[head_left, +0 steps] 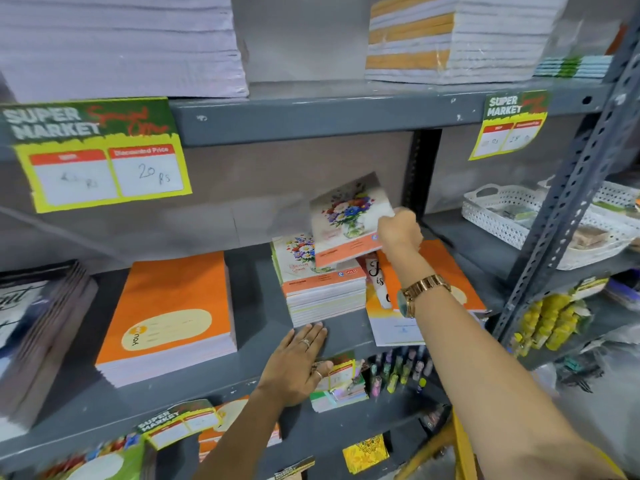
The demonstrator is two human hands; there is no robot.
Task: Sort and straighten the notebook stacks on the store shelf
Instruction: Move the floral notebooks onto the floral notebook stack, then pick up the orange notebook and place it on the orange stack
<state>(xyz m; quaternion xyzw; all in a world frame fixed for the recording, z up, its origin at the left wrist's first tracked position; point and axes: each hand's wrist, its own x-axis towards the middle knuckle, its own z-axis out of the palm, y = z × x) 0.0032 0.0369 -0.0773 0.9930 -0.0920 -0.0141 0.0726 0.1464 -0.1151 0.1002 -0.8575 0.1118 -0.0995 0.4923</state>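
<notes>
Left hand [298,362] flat on grey shelf [256,362]; right grip [398,233] clamps floral notebook [346,216].

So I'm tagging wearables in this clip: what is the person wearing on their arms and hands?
Both forearms are bare, with no sleeves in view. The right hand has a rose-gold metal link watch on its wrist, with a round dark-edged face. The left hand wears two rings: one on a middle finger, one on the thumb. No gloves.

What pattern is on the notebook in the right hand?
A flower bouquet in a vase, orange band below; head view, notebook, right hand.
</notes>
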